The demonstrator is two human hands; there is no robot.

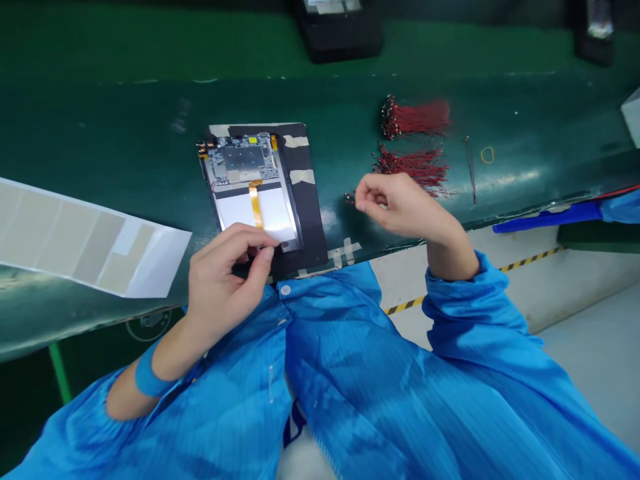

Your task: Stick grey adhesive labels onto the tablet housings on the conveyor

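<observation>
An opened tablet lies on a black backing board, its circuit board and orange ribbon cable exposed. Over its near edge is my left hand, thumb and forefinger pinched together; whatever lies between them is too small to make out. To the right of the tablet, my right hand is closed in a pinch. A small dark part shows at its fingertips, seemingly held. Just beyond that hand lies a bundle of red wires with small dark ends, and another red wire bundle lies farther back.
A white sheet with beige strips lies at left. Right of the wires are a thin dark wire and a yellow rubber band. Black holders stand at the back. Tape pieces stick near the table's front edge.
</observation>
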